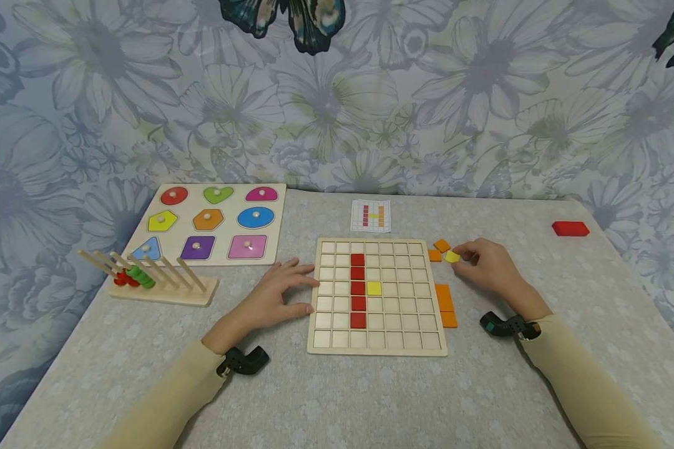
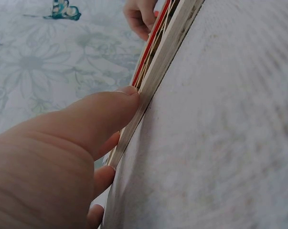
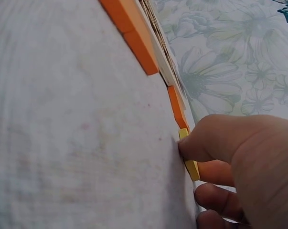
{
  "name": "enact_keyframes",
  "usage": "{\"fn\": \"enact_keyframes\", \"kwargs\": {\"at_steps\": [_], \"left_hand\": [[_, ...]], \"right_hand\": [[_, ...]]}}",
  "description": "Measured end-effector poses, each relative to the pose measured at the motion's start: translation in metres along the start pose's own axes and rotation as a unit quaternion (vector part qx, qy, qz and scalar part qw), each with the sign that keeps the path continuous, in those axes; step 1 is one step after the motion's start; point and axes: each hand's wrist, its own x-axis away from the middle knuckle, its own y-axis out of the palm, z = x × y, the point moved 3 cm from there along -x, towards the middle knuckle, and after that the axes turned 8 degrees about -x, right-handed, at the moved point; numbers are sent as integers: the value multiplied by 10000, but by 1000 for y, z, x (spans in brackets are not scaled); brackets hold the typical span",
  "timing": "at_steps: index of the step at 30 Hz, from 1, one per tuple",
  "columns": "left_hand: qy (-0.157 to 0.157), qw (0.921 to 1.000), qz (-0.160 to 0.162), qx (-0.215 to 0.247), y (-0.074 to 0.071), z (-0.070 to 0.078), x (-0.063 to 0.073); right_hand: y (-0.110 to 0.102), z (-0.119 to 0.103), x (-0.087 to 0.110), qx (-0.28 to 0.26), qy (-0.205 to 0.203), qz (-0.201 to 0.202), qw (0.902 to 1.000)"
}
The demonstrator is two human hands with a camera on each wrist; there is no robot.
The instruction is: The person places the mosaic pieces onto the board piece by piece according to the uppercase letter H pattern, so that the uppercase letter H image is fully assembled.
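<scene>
A wooden grid board [image 1: 376, 349] lies flat on the table, with a column of red square tiles [image 1: 357, 289] and one yellow tile [image 1: 374, 288] beside the middle red one. My left hand [image 1: 272, 296] rests at the board's left edge, thumb and fingertips against its side, fingers fairly straight. Off the board's upper right corner, my right hand [image 1: 485, 268] pinches a second yellow tile [image 3: 192, 167] between thumb and fingers, low over the tabletop. Close by are two small orange tiles [image 1: 441, 246]; more orange tiles [image 1: 445, 305] lie along the board's right side.
Behind the board lies a small pattern card [image 1: 371, 229]. At the left are a knobbed shape puzzle [image 1: 224, 241] and a wooden peg stand [image 1: 168, 296] with red and green rings. A red piece [image 1: 570, 229] sits far right. The flowered wall [image 1: 337, 125] rises behind the table.
</scene>
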Motion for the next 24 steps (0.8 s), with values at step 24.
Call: {"fn": "enact_keyframes", "kwargs": {"at_steps": [24], "left_hand": [[-86, 10000, -45, -8, 0, 1, 0]], "right_hand": [[0, 1, 1, 87, -191, -20, 9998]]}}
